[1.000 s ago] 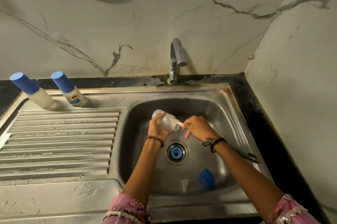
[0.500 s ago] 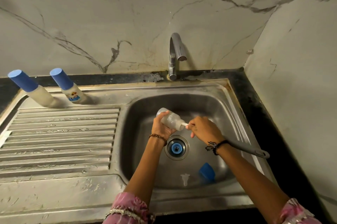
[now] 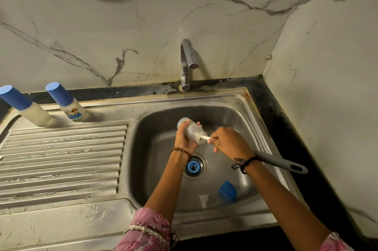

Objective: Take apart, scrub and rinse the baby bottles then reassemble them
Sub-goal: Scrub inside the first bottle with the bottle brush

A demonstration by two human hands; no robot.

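Head view. The left hand [image 3: 185, 141] grips the clear plastic baby bottle body [image 3: 192, 131], tilted on its side above the stainless steel sink basin [image 3: 241, 124], mouth toward the right. The right hand [image 3: 229, 142] grips the grey-handled bottle brush [image 3: 280, 164]; its white stem enters the bottle mouth, and the handle end projects past the wrist over the basin's right rim.

Procedure, as judged: hold the bottle firmly, drive the brush to the base, rotate while stroking, and keep the work over the basin. The chrome tap [image 3: 187, 62] shows no flow; rinsing appears outstanding.

In the basin lie a blue bottle cap [image 3: 227, 191] and, just beside it, a clear teat [image 3: 203, 199]. Two capped bottles [image 3: 67, 103] stand on the bench at the rear left, well apart from the work.

Compared with the earlier frames: the brush handle protrudes further beyond the right wrist, and the bottle sits slightly higher. Cap and teat have not moved.
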